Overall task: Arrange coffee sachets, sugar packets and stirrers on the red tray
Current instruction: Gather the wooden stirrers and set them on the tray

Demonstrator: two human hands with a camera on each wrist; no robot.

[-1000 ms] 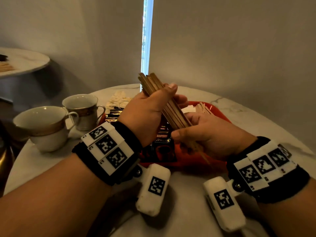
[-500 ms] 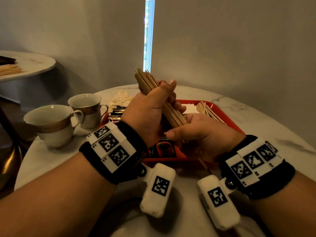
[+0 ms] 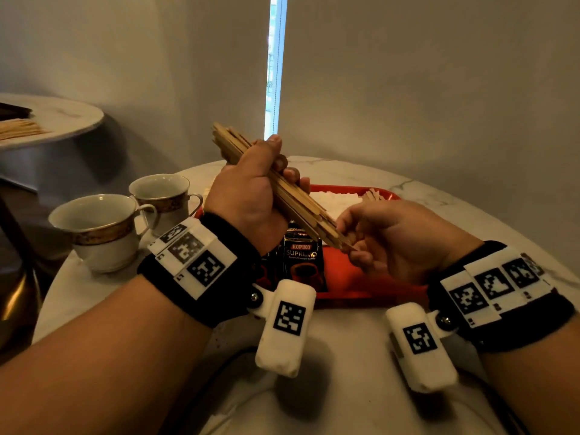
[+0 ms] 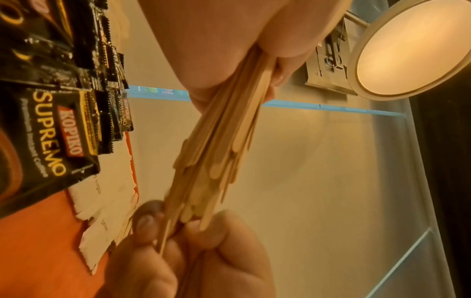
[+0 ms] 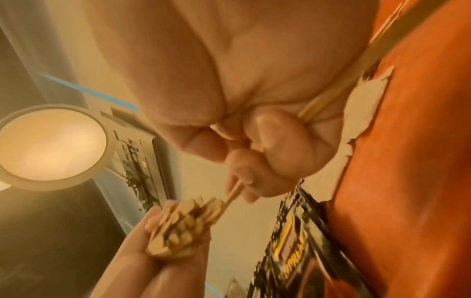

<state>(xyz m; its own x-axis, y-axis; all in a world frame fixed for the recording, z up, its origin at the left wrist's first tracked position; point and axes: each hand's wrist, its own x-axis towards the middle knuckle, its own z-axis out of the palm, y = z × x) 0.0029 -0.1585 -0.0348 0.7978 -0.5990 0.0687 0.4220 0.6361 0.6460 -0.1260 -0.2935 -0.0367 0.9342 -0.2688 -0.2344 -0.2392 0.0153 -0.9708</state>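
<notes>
My left hand (image 3: 251, 196) grips a thick bundle of wooden stirrers (image 3: 282, 189) held slanted above the red tray (image 3: 351, 277). My right hand (image 3: 386, 237) pinches the lower ends of the stirrers (image 4: 163, 231) and also holds a few stirrers (image 5: 356, 68) in its palm. Black Kopiko coffee sachets (image 3: 303, 262) lie on the tray's left side, white sugar packets (image 3: 335, 202) lie at the tray's back, and a few stirrers (image 3: 373, 194) rest at its far right. In the left wrist view the bundle (image 4: 221, 153) fans out toward the right hand's fingers (image 4: 150, 219).
Two gold-rimmed white cups (image 3: 100, 227) (image 3: 163, 193) stand left of the tray on the round marble table (image 3: 345, 372). A second table (image 3: 62, 120) at far left holds more stirrers (image 3: 18, 128). Grey walls stand close behind.
My right hand has slid down toward the bundle's lower end and now pinches the stirrer tips. The left hand keeps hold of the bundle, slightly raised.
</notes>
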